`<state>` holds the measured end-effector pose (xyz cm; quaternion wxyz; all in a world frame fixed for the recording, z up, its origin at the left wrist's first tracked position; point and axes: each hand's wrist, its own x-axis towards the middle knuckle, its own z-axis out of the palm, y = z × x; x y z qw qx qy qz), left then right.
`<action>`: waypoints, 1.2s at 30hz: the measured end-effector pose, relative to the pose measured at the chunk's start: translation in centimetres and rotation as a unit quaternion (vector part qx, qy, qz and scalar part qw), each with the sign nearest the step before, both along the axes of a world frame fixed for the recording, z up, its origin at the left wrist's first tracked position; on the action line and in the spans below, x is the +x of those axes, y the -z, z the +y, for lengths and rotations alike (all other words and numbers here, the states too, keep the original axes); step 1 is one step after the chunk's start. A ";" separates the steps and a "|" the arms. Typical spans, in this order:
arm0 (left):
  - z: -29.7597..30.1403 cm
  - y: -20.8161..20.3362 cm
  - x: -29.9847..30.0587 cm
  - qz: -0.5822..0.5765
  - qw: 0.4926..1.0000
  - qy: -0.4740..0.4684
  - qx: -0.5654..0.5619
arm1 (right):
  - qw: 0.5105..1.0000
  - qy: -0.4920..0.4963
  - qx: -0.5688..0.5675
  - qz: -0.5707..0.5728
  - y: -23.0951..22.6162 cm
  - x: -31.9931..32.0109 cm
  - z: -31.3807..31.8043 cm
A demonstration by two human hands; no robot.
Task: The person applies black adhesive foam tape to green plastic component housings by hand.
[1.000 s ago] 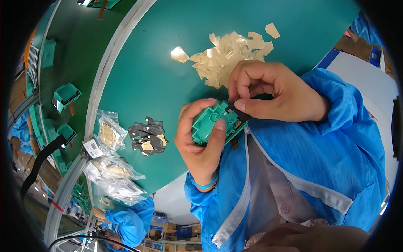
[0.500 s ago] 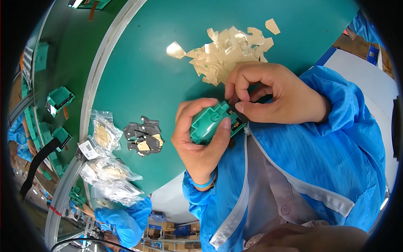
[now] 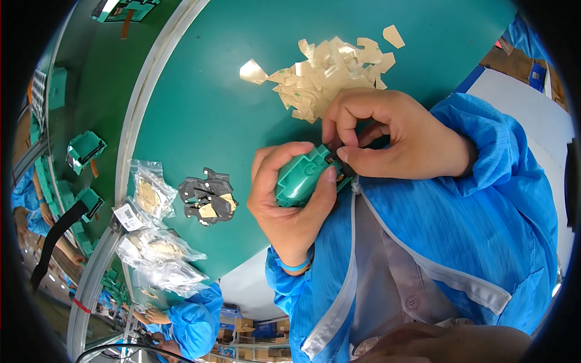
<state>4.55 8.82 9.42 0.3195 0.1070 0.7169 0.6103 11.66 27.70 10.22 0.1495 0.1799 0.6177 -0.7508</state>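
My left hand [image 3: 289, 206] is wrapped round a green plastic housing [image 3: 301, 178], its thumb lying across the near side. Black and brass-coloured parts show at the housing's right end. There the fingers of my right hand [image 3: 378, 136] are pinched together, touching a small black part [image 3: 346, 165] at that end; whether they grip it or something smaller is hidden by the fingers. Just beyond my right hand lies a loose pile of cream-coloured cut sheet pieces [image 3: 330, 72]. Left of my left hand sits a small heap of flat black pieces [image 3: 209, 196], some with cream patches.
Clear plastic bags [image 3: 158, 242] of parts lie along the left side of the green table [image 3: 200, 103]. Past the metal edge rail [image 3: 136, 103], green housings [image 3: 86, 148] rest on a green belt. A co-worker's blue sleeve [image 3: 193, 320] is at lower left.
My left thumb and the green housing have shifted very slightly right; my right hand keeps its pinch. Housings on the belt have moved slightly. The co-worker's hands at lower left have moved.
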 end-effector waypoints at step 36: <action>0.6 0.2 0.2 -0.026 0.999 -0.044 -0.004 | 1.000 -0.012 -0.013 -0.002 0.4 -0.6 0.5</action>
